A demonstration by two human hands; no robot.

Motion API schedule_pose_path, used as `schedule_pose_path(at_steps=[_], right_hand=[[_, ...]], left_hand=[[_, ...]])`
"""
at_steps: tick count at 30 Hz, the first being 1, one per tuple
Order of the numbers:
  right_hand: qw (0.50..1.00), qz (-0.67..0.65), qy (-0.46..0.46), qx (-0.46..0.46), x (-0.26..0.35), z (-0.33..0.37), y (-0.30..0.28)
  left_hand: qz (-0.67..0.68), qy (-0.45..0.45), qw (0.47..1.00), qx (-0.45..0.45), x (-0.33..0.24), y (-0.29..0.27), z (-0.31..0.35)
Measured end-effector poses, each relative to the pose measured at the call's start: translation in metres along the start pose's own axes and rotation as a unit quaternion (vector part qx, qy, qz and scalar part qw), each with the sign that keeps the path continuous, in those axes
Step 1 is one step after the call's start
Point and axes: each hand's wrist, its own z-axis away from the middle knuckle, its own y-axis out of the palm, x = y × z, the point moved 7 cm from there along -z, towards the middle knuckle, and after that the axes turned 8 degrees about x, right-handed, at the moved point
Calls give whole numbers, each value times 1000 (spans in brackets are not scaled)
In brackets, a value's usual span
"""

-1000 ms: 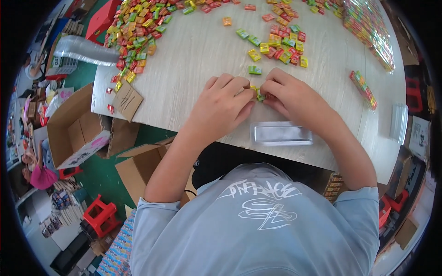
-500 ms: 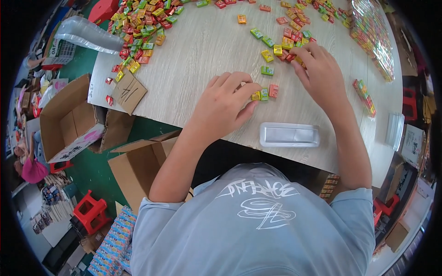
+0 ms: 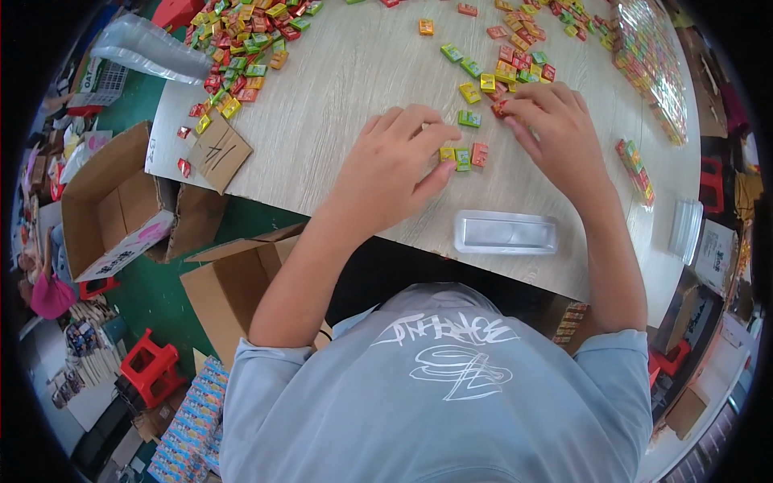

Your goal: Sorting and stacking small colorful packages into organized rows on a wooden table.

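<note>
Right hand (image 3: 557, 135) has its fingertips and thumb pinched on a red packet (image 3: 499, 108), just at the near edge of a loose cluster of packets (image 3: 515, 68) in red, yellow and green. Left hand (image 3: 385, 167) is kinda relaxed, palm down, thumb and fingers spread with a gap between them, index fingertip right by a yellow packet (image 3: 447, 153); can't really tell if it's touching. That yellow one sits at the left end of a short row, with a green packet (image 3: 462, 159) in the middle and an orange-red packet (image 3: 480, 154) on the right. Another green one lies alone just beyond the row. Closer to the person's grey-blue shirt (image 3: 451, 394) there's a clear plastic tray (image 3: 506, 233) near the edge of the pale wood-look table (image 3: 354, 80). Off to the right you've got a wrapped strip of packets (image 3: 636, 171), a big clear-wrapped block of them (image 3: 651, 68) farther back, and more clear trays (image 3: 685, 231) at the table edge. Over on the left is a big mixed heap (image 3: 250, 40), a stack of clear plastic (image 3: 149, 50) beside it, and a cardboard piece (image 3: 219, 153) with pen marks. Below that, an open cardboard box (image 3: 121, 205) and a red stool (image 3: 151, 366) on green floor (image 3: 157, 294).
</note>
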Motion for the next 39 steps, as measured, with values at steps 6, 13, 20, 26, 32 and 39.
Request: schedule_pose_path(at_steps=[6, 13, 20, 26, 32, 39], right_hand=[[999, 4, 17, 32, 5, 2, 5], [996, -43, -7, 84, 2, 17, 3], [989, -114, -55, 78, 29, 27, 3], [994, -106, 12, 35, 0, 38, -10], [993, -79, 10, 92, 2, 46, 3], [992, -94, 40, 70, 10, 39, 8]], left_hand=[[-96, 43, 994, 19, 6, -5, -55], [-161, 58, 984, 44, 26, -11, -44], [-106, 0, 991, 79, 7, -14, 8], [-85, 1, 993, 77, -1, -4, 11], [-62, 1, 995, 77, -6, 1, 9], [-31, -22, 995, 94, -6, 7, 2]])
